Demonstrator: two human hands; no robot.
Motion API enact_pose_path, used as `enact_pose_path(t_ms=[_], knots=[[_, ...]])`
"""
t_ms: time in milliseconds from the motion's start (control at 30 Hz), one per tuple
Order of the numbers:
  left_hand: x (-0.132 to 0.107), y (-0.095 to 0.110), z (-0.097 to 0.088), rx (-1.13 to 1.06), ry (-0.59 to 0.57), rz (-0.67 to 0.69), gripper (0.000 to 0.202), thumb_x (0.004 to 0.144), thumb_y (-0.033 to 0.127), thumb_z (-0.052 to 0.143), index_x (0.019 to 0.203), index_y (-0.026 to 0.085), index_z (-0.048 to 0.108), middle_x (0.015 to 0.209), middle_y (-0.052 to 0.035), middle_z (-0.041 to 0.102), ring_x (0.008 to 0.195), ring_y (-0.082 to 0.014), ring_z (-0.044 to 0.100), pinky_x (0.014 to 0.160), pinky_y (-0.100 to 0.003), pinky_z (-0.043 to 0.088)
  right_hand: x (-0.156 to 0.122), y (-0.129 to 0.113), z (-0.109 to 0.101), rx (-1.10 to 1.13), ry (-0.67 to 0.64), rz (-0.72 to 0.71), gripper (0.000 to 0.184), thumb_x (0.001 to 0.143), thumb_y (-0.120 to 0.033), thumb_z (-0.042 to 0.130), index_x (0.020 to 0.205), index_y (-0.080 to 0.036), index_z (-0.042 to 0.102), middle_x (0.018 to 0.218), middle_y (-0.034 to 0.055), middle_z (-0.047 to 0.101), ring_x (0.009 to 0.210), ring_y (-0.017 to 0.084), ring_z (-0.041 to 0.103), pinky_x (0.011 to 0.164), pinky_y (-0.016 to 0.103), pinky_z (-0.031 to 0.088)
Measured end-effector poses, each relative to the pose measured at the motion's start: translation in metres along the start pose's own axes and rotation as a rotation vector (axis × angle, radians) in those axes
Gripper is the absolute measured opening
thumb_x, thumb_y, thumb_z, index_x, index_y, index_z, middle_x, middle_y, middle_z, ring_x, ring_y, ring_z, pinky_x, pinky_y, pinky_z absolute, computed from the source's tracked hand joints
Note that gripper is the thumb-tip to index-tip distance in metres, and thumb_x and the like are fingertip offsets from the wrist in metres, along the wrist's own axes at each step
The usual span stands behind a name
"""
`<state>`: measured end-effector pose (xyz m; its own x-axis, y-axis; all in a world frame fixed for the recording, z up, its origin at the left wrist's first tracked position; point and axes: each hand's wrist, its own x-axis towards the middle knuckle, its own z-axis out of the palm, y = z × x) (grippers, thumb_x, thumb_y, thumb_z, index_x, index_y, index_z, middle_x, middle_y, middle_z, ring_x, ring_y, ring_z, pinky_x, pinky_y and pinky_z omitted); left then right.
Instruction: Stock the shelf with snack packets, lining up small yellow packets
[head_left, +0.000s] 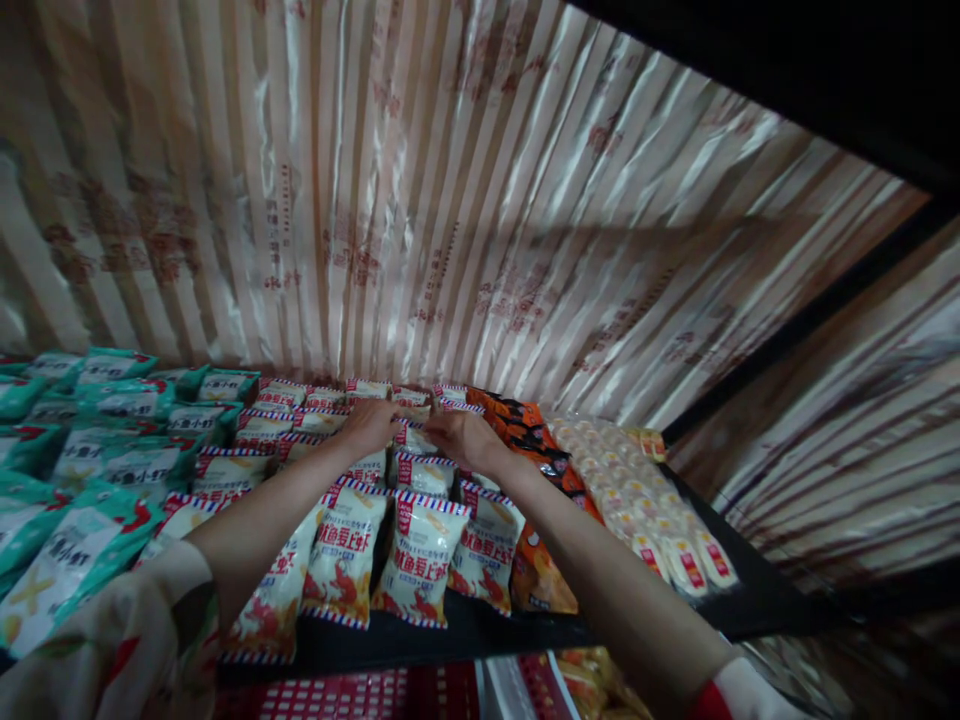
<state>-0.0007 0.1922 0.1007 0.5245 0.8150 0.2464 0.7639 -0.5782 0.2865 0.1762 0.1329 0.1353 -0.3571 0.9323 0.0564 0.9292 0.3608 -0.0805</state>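
My left hand [371, 424] and my right hand [466, 442] reach to the back rows of white snack bags with red lettering and striped red-and-blue edges. Between them stands one such snack bag [412, 438]. The fingers of both hands are curled in at its upper sides and look closed on it, though the fingertips are partly hidden and dim. In front of it are another white bag [424, 474] and a front-row bag [422, 560], both upright and tilted back slightly.
Teal snack bags [139, 465] fill the left side of the black shelf [420, 640]. Orange bags [544, 570] and clear-wrapped pale packs [622, 480] stand at right. A striped, shiny sheet [420, 200] hangs behind. Below are a red perforated basket [360, 695] and yellowish packs [600, 685].
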Motion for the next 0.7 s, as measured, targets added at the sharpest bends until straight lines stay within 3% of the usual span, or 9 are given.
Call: enact_pose_path(t_ms=[133, 233, 300, 367, 467, 600, 700], knots=[[-0.035, 0.027, -0.008, -0.022, 0.216, 0.092, 0.022, 0.087, 0.018, 0.045, 0.09, 0.016, 0.067, 0.094, -0.0073, 0.068, 0.097, -0.0207, 0.059, 0.092, -0.037, 0.044, -0.019, -0.004, -0.006, 0.007, -0.13, 0.01, 0.022, 0.085, -0.025, 0.052, 0.099, -0.023, 0.068, 0.095, 0.0028, 0.071, 0.086, 0.015, 0.064, 0.072, 0.021, 0.043], [-0.088, 0.057, -0.002, -0.081, 0.458, 0.261, 0.026, 0.088, 0.012, 0.039, 0.096, 0.015, 0.064, 0.115, -0.0095, 0.061, 0.122, -0.0229, 0.044, 0.102, -0.042, 0.04, -0.024, -0.005, -0.004, 0.011, -0.17, 0.0, 0.023, 0.085, -0.023, 0.051, 0.101, -0.025, 0.068, 0.095, 0.0018, 0.071, 0.087, 0.015, 0.064, 0.071, 0.021, 0.042], [-0.124, 0.075, 0.008, -0.101, 0.544, 0.409, 0.025, 0.088, 0.011, 0.041, 0.099, 0.013, 0.063, 0.118, -0.0097, 0.059, 0.127, -0.0229, 0.039, 0.101, -0.04, 0.042, -0.024, -0.007, 0.0, -0.002, -0.162, -0.017, 0.023, 0.086, -0.023, 0.05, 0.101, -0.024, 0.068, 0.096, 0.0023, 0.071, 0.09, 0.016, 0.064, 0.072, 0.021, 0.042], [-0.153, 0.089, 0.021, -0.093, 0.514, 0.516, 0.025, 0.087, 0.011, 0.041, 0.101, 0.014, 0.062, 0.121, -0.0078, 0.059, 0.13, -0.0227, 0.036, 0.103, -0.039, 0.04, -0.024, -0.01, 0.005, -0.035, -0.157, -0.016, 0.023, 0.086, -0.024, 0.049, 0.098, -0.023, 0.069, 0.095, 0.0038, 0.071, 0.091, 0.017, 0.063, 0.074, 0.022, 0.042], [-0.174, 0.097, 0.038, -0.058, 0.533, 0.582, 0.024, 0.089, 0.014, 0.044, 0.105, 0.015, 0.061, 0.124, -0.0064, 0.059, 0.133, -0.0225, 0.033, 0.106, -0.037, 0.038, -0.022, -0.016, 0.009, -0.074, -0.134, 0.018, 0.024, 0.087, -0.024, 0.048, 0.097, -0.022, 0.069, 0.095, 0.0051, 0.071, 0.092, 0.018, 0.063, 0.076, 0.023, 0.042], [-0.176, 0.091, 0.052, 0.042, 0.402, 0.612, 0.03, 0.088, 0.013, 0.044, 0.116, 0.013, 0.056, 0.137, -0.0085, 0.048, 0.137, -0.0261, 0.025, 0.106, -0.041, 0.038, -0.019, -0.026, 0.009, -0.076, -0.09, 0.068, 0.026, 0.088, -0.022, 0.044, 0.096, -0.021, 0.069, 0.096, 0.0059, 0.071, 0.091, 0.018, 0.064, 0.074, 0.023, 0.042], [-0.175, 0.085, 0.058, 0.06, 0.376, 0.576, 0.03, 0.088, 0.012, 0.044, 0.116, 0.013, 0.056, 0.138, -0.009, 0.047, 0.138, -0.0284, 0.023, 0.105, -0.044, 0.038, -0.016, -0.031, 0.01, -0.078, -0.078, 0.089, 0.026, 0.088, -0.021, 0.045, 0.092, -0.022, 0.07, 0.093, 0.0054, 0.071, 0.088, 0.018, 0.064, 0.072, 0.023, 0.042]])
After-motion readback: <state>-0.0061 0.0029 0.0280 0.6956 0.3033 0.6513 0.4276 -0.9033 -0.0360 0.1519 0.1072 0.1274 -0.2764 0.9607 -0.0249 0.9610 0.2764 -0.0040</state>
